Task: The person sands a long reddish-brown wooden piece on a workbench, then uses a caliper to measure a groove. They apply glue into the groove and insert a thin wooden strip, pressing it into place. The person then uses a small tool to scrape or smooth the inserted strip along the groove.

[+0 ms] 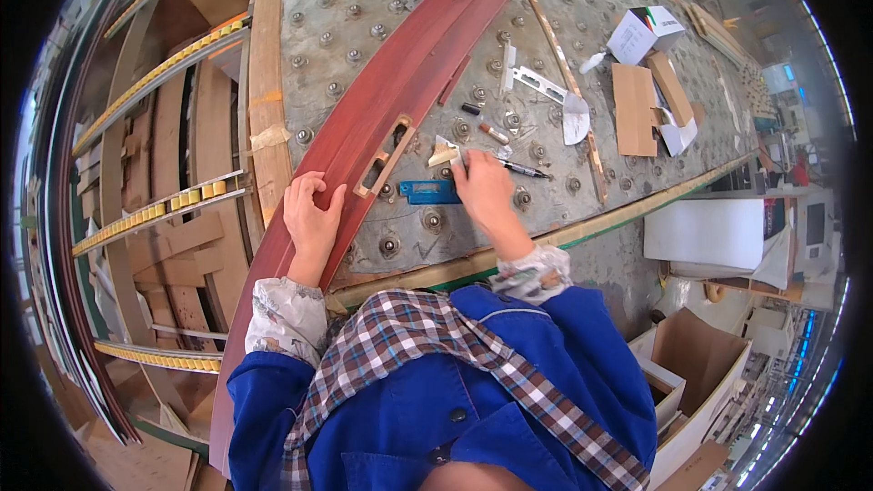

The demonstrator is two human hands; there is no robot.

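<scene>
A long reddish-brown wooden board point(400, 64) runs from beside my body up to the far edge of the worktable. My left hand point(310, 218) rests on its near part, thumb apart from the loosely bent fingers, holding nothing. A cut-out slot point(386, 155) with pale edges opens in the board just beyond that hand. My right hand point(486, 189) reaches down to the table, its fingers drawn together. What lies between them is hidden. Around its fingertips are a light wood scrap point(442, 155), a blue flat tool point(429, 192) and a black marker pen point(526, 169).
Metal ball rollers stud the worktable point(341, 18). A short black cylinder point(470, 109), a white slotted plate point(538, 85), a thin wooden strip point(566, 73), a white box point(641, 35) and cardboard point(634, 109) lie farther right. A rack with yellow rollers point(195, 195) stands left.
</scene>
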